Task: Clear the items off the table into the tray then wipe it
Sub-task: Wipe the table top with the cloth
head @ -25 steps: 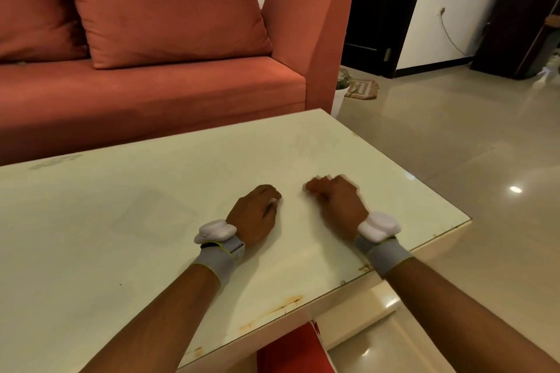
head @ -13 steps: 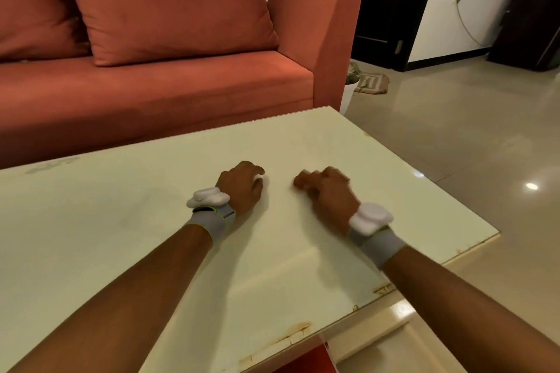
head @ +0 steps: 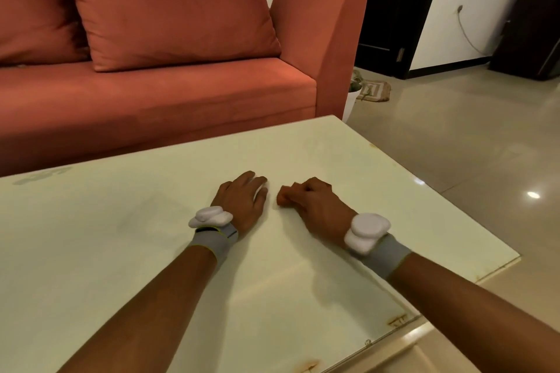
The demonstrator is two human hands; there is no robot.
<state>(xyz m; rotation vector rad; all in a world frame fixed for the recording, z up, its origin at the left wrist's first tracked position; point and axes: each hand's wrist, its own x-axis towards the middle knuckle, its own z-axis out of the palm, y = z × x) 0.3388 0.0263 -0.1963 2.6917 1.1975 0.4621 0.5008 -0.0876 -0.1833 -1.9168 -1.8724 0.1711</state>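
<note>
The left hand [head: 242,200] is laid palm down on the table [head: 91,236], its fingers relaxed and only slightly bent; a small pale patch is seen under the fingertips, and what it is cannot be told. The right hand [head: 316,204] is clenched, knuckles up, the thumb pressed against the forefinger, and nothing is seen held in it. The two hands are set close together toward the right part of the tabletop, parted by a narrow gap.

A grey band [head: 215,241] topped by a white device [head: 210,216] is worn on the left wrist, and a like band [head: 388,254] and device [head: 366,232] on the right.

The pale, glossy table fills the near and left part of the scene. Rust-coloured marks [head: 309,368] are seen along its near edge.

Just beyond the far edge a red sofa [head: 151,106] is placed, with a large cushion [head: 169,9] leaned against its back. Behind the sofa's right arm a white plant pot [head: 351,100] is partly hidden, and a small mat [head: 374,90] lies beside it on the shiny tiled floor [head: 454,145]. A dark door [head: 391,9] is seen at the far right, with a cord [head: 465,30] hung on the white wall and a dark cabinet [head: 530,15] beyond.
</note>
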